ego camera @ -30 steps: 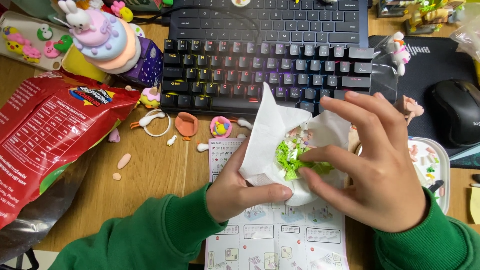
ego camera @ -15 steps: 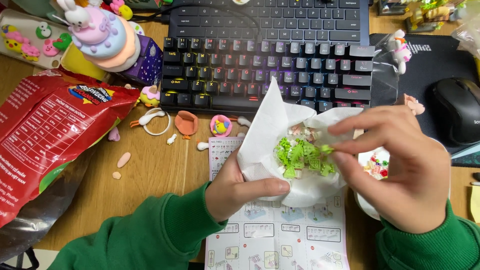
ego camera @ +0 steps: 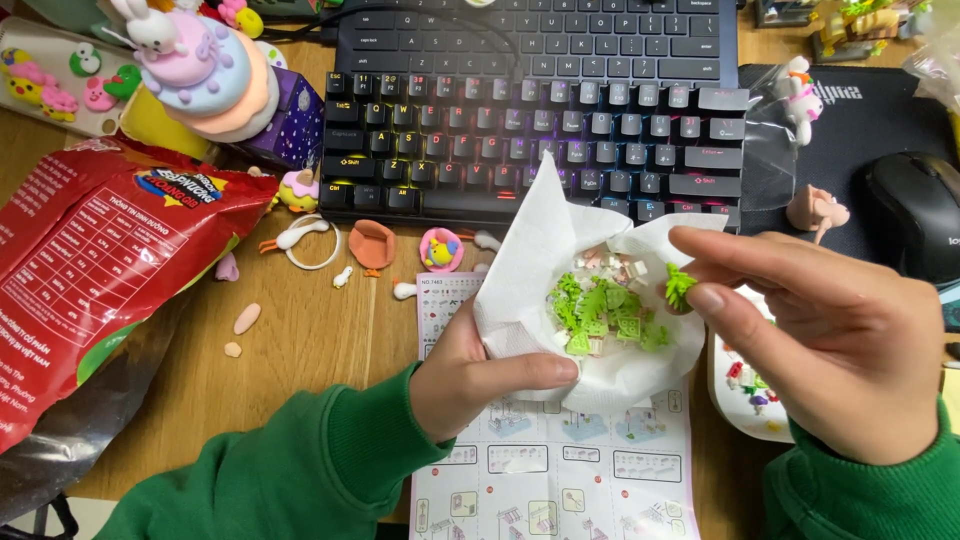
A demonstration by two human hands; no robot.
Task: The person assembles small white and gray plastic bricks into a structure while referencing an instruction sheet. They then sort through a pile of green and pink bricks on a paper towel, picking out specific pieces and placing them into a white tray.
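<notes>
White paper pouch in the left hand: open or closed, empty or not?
Open, not empty. The white paper pouch is spread wide in the left hand, with green pieces piled inside.

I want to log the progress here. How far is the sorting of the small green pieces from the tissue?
Done: one green piece is out, pinched in the right hand grip above the white tissue. In hand: the left hand cups the tissue open. Left: a heap of green pieces lies in the tissue, and the instruction sheet under it shows no assembled part.
</notes>
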